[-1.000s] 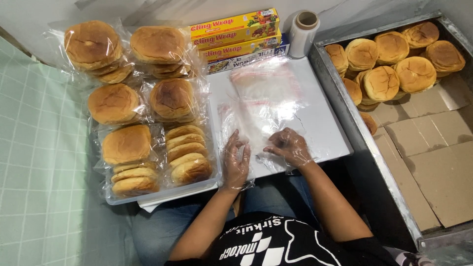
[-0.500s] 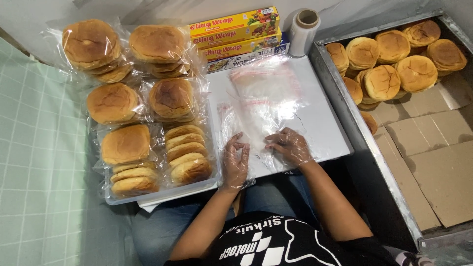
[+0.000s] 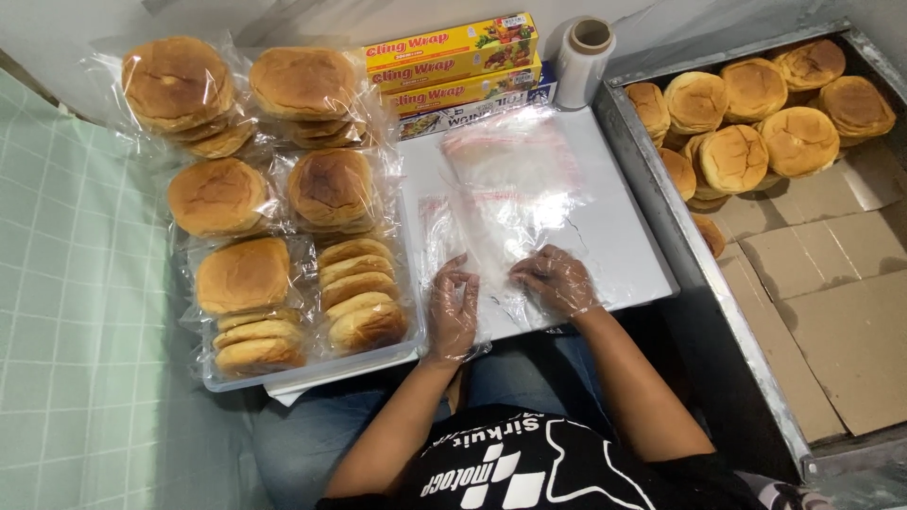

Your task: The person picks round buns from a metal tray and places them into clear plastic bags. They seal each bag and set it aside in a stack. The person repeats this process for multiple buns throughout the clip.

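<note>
1. Our left hand (image 3: 452, 312) sits low, palm down, fingers curled, thumb and fingertips pinched together.
2. Our right hand (image 3: 557, 280) lies just beside it, fingers bent inward.
3. Both forearms are bare and angle inward from our body.

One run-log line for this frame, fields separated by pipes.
left hand: gloved, pinching clear bag edge | right hand: gloved, on same bag | white board under bag | wrapped buns in tray beside left hand | loose buns in metal bin
</note>
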